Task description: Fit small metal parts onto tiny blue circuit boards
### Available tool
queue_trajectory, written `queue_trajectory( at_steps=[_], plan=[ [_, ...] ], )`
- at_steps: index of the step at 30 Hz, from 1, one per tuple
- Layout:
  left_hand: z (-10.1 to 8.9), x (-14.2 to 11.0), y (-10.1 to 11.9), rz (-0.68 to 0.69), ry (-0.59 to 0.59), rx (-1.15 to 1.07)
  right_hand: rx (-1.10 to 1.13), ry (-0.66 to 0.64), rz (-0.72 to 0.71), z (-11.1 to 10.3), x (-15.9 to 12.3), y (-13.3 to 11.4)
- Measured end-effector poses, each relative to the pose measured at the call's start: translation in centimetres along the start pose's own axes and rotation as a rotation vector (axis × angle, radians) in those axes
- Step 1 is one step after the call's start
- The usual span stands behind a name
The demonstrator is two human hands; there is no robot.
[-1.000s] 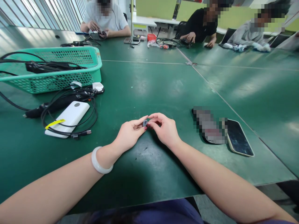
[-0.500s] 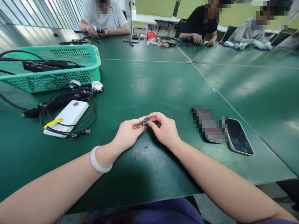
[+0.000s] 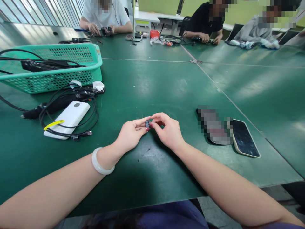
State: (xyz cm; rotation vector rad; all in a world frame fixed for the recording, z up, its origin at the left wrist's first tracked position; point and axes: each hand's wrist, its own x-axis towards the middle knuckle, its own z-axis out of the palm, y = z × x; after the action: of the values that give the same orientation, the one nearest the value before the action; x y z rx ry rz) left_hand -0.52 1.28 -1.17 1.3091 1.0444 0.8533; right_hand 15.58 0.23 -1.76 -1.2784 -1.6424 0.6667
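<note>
A small dark blue-grey piece (image 3: 147,123), too small to name, sits between my two hands above the green table. My left hand (image 3: 132,133) pinches it between thumb and fingers from the left. From the right, the thumb and fingertips of my right hand (image 3: 168,131) close on its edge. Part of the piece is hidden behind the fingertips. A white bracelet (image 3: 97,161) is round my left wrist.
At left stand a green basket (image 3: 95,70) of black cables and a white power bank (image 3: 75,112) with a looped cable. To the right lie a blurred dark pouch-like thing (image 3: 212,125) and a phone (image 3: 245,138). Several people sit across the table (image 3: 147,178).
Both hands stay almost in place. The small piece has turned slightly, so more of its face shows between the fingertips. The whole view has shifted a little.
</note>
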Motion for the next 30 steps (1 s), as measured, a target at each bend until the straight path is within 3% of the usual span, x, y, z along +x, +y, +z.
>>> queue_trajectory(
  at_steps=[10, 17, 25, 30],
  plan=[
    [0.28, -0.24, 0.3, -0.006, 0.032, 0.045, 0.311, -0.043, 0.234, -0.08, 0.72, 0.47],
    [0.21, -0.28, 0.17, 0.014, 0.029, 0.073, 0.306, -0.021, 0.24, -0.07, 0.56, 0.4],
    [0.46, -0.33, 0.47, 0.037, 0.063, 0.074, 0.075, 0.011, 0.156, -0.41, 0.59, 0.06],
    [0.46, -0.35, 0.22, 0.059, 0.042, 0.052, 0.099, 0.001, 0.152, -0.37, 0.58, -0.07]
  ],
)
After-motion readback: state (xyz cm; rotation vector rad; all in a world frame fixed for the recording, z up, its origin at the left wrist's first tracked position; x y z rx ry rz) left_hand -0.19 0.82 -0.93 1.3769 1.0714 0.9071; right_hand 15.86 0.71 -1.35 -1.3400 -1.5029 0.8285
